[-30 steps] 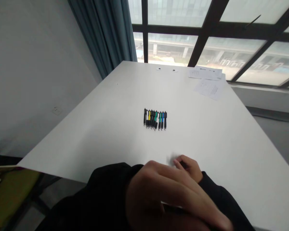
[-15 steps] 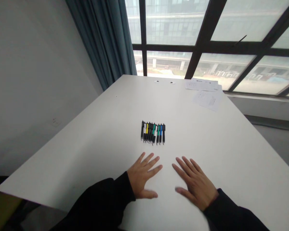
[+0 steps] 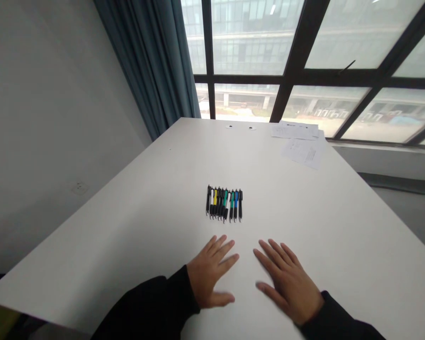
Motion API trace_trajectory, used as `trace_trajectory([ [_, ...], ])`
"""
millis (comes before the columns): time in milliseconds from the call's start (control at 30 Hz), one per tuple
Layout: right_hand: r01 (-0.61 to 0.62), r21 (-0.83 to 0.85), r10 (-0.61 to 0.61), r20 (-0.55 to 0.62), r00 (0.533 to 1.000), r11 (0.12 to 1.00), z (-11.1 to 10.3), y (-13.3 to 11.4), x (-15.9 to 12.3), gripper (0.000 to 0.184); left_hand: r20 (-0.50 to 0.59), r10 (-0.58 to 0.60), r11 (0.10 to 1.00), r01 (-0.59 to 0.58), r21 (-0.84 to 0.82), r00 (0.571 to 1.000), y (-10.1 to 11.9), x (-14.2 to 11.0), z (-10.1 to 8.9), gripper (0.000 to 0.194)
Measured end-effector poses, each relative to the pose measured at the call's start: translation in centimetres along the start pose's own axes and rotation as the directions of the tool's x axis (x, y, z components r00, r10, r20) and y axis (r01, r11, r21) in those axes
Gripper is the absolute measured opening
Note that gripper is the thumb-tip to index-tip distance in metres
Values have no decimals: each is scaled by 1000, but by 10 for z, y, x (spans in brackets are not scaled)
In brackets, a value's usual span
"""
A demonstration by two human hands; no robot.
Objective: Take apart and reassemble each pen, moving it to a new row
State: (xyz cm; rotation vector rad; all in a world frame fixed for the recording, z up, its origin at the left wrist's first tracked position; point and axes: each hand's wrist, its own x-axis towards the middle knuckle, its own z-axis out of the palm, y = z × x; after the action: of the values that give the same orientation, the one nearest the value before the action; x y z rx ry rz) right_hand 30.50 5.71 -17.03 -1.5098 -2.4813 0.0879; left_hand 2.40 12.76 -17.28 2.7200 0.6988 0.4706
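Observation:
Several pens lie side by side in a row on the white table (image 3: 148,189), their tips pointing towards me. Most are black; among them are a yellow pen (image 3: 215,197), a blue pen (image 3: 236,200), white ones and green ones. My left hand (image 3: 212,271) is palm down just on the near side of the row, fingers spread and holding nothing. To its right, my right hand (image 3: 288,278) is also palm down and empty, with its thumb held away from the fingers. Neither hand touches a pen.
Loose paper sheets (image 3: 293,131) lie at the table's far right corner. Beyond the far edge stands a large window with dark frames (image 3: 248,79). A blue curtain (image 3: 148,66) hangs at the back left, beside a grey wall (image 3: 49,94) with a socket (image 3: 79,187).
The whole view has tilted up slightly, so the table and pens appear lower. Both hands stay near the same place before the pens, the left hand's fingers a little closer together.

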Motion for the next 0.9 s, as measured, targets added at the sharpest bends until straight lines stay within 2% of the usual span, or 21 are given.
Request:
trace_trajectory([
  [67, -88, 89, 96, -96, 991, 992, 5, -3, 12, 57, -143, 32, 985, -55, -163, 989, 6, 14, 6, 38],
  [100, -137, 149, 157, -134, 978, 979, 7, -3, 21, 53, -219, -4, 962, -56, -267, 976, 10, 23, 9, 21],
  [133, -179, 207, 216, -172, 961, 962, 9, -4, 32, 48, -258, -93, 928, -9, -371, 962, 14, 35, 12, 23],
  [167, -214, 261, 273, -214, 938, 941, 11, -3, 43, 43, -252, -208, 869, 60, -491, 945, 18, 47, 14, 33],
  [200, -229, 313, 311, -243, 919, 922, 12, -2, 56, 38, -204, -310, 765, 115, -634, 929, 21, 60, 16, 42],
  [233, -230, 357, 331, -255, 908, 905, 12, 0, 67, 35, -121, -384, 606, 151, -781, 915, 22, 74, 17, 49],
  [267, -226, 390, 340, -254, 905, 893, 13, 3, 78, 37, -26, -403, 417, 158, -895, 915, 23, 86, 19, 54],
  [333, -214, 429, 340, -242, 909, 878, 13, 9, 97, 46, 137, -354, 44, 163, -986, 925, 20, 107, 21, 54],
  [367, -216, 439, 346, -242, 906, 872, 13, 11, 104, 47, 193, -295, -90, 174, -981, 936, 17, 114, 21, 55],
  [433, -231, 433, 362, -248, 899, 871, 14, 16, 114, 44, 244, -159, -263, 197, -944, 957, 12, 123, 21, 56],
  [467, -239, 422, 364, -246, 898, 875, 14, 18, 117, 41, 251, -107, -306, 209, -929, 962, 10, 124, 21, 56],
  [533, -243, 388, 352, -239, 905, 889, 15, 20, 122, 41, 255, -54, -334, 223, -916, 965, 7, 124, 20, 56],
  [600, -230, 354, 325, -236, 916, 906, 16, 21, 125, 42, 267, -27, -313, 246, -917, 963, 7, 121, 18, 54],
  [733, -218, 330, 312, -265, 912, 918, 20, 23, 126, 31, 315, 0, -245, 305, -920, 949, 6, 117, 16, 52],
  [800, -244, 340, 345, -278, 896, 908, 22, 25, 125, 22, 329, -27, -211, 316, -925, 944, 5, 117, 14, 51],
  [900, -313, 350, 427, -320, 846, 883, 26, 27, 124, 17, 351, -65, -182, 334, -925, 934, 3, 118, 11, 50],
])
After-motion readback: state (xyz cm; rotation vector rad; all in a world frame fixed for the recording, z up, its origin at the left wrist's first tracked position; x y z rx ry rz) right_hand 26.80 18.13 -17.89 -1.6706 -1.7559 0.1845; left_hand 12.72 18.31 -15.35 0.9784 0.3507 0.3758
